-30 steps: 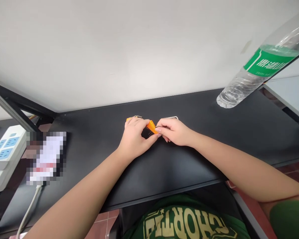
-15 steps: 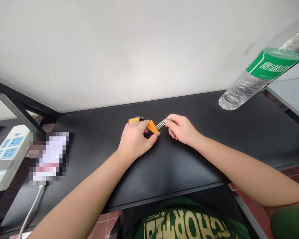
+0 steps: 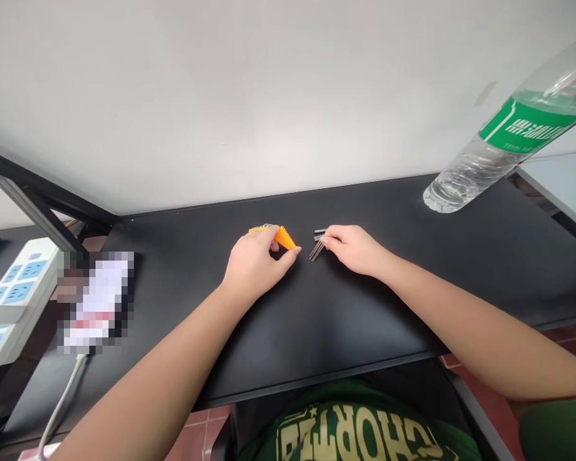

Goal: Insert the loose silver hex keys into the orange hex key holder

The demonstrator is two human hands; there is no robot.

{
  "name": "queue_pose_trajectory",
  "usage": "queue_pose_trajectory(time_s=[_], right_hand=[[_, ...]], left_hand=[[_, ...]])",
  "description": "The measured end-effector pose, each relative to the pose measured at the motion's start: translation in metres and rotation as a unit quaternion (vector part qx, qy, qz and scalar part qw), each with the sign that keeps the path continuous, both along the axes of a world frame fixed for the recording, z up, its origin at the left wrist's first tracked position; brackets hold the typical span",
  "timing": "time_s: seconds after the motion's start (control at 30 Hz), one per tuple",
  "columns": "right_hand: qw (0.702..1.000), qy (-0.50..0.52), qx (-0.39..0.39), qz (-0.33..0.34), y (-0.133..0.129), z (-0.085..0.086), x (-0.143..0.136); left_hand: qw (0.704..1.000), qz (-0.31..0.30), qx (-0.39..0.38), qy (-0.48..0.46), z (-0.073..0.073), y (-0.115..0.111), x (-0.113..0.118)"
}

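While a bottle (image 3: 502, 137) stands well apart, the left grip (image 3: 255, 261) pinches an orange case (image 3: 285, 239), the right grip (image 3: 356, 248) metal rods (image 3: 316, 251).

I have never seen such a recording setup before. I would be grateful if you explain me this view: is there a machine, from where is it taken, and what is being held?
There is no machine here, only a person's two bare hands. The camera sits on the person's head and looks forward and down, so you see almost what they see.

The left hand holds an orange, plastic-looking piece. The right hand has several thin, grey metal rods at its fingertips.

Both hands are over a flat black desk. At its right stands a clear plastic bottle with a green label; at its left lies a flat object hidden by pixelation, with a white cable at its near end.
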State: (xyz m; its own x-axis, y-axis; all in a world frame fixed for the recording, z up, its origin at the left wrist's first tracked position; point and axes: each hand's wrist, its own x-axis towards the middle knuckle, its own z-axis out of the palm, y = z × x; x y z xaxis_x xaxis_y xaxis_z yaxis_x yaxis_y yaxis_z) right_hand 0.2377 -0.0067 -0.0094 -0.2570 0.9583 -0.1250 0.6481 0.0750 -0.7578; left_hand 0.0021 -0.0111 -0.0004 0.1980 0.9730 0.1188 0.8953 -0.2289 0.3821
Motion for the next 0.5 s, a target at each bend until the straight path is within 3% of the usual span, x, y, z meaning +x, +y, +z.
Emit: queue_pose_trajectory(time_s=[0.5], right_hand=[[0.966, -0.239, 0.036, 0.094, 0.006, 0.007, 0.012]], left_hand=[[1.0, -0.014, 0.017, 0.003, -0.001, 0.002, -0.002]])
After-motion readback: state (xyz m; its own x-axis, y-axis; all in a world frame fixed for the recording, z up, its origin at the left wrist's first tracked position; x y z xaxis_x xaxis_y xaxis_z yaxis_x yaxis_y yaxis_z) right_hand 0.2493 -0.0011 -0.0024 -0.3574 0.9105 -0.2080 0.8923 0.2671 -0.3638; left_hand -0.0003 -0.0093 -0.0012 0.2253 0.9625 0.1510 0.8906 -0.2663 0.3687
